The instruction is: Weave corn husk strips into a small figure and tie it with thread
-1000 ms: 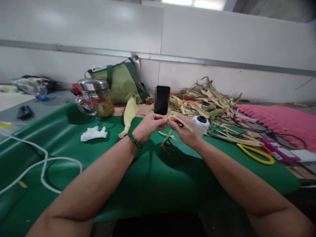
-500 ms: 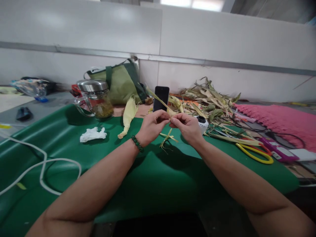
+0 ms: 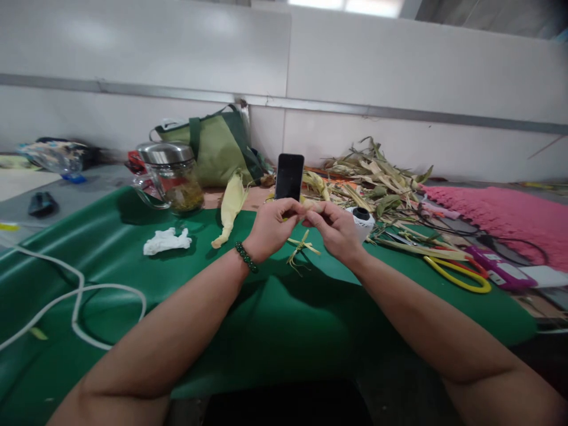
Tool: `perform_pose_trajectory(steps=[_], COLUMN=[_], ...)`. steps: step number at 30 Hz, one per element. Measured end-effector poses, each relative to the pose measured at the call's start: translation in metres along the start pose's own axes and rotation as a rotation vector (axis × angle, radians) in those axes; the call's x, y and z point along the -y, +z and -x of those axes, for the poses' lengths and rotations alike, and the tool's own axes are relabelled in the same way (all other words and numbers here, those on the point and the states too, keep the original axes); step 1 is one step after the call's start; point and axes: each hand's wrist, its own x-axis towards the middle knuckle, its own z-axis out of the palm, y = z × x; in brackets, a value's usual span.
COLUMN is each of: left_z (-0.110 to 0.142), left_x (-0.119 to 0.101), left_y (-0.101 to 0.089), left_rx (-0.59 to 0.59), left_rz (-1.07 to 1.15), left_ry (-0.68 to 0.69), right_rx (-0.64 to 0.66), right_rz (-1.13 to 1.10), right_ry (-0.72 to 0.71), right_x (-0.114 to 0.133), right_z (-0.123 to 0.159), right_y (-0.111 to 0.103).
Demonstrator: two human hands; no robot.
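My left hand (image 3: pixel 273 229), with a green bead bracelet above it, pinches a pale corn husk strip (image 3: pixel 313 205) between thumb and fingers. My right hand (image 3: pixel 338 234) meets it fingertip to fingertip, pinched on the same strip. Most of the strip is hidden by my fingers. Just below them, a small knotted bundle of husk strips (image 3: pixel 302 245) lies on the green mat (image 3: pixel 284 319). A black phone (image 3: pixel 289 176) stands upright behind my hands. Right of my right hand is a white spool with a black core (image 3: pixel 361 222), partly covered by it.
A pale husk-wrapped corn piece (image 3: pixel 233 207), crumpled white tissue (image 3: pixel 167 241) and a glass jar of tea (image 3: pixel 181 189) stand or lie to the left. Dry husks (image 3: pixel 373 171) pile at the back right. Yellow-handled scissors (image 3: pixel 461 278) lie right; a white cable (image 3: pixel 80 296) loops left.
The husk strip first lay along my right hand, then stuck up and away to the left past the phone, and is now folded down at my fingers. Both hands stay together.
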Motion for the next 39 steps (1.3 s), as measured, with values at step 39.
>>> perform_pose_trajectory(steps=[39], left_z=[-0.001], left_x=[0.000], left_y=[-0.004], left_rx=[0.109], left_rz=[0.391], left_ry=[-0.490], right_rx=[0.037], right_rz=[0.432], right_ry=[-0.410], right_x=[0.000], right_z=[0.004], right_y=[-0.010])
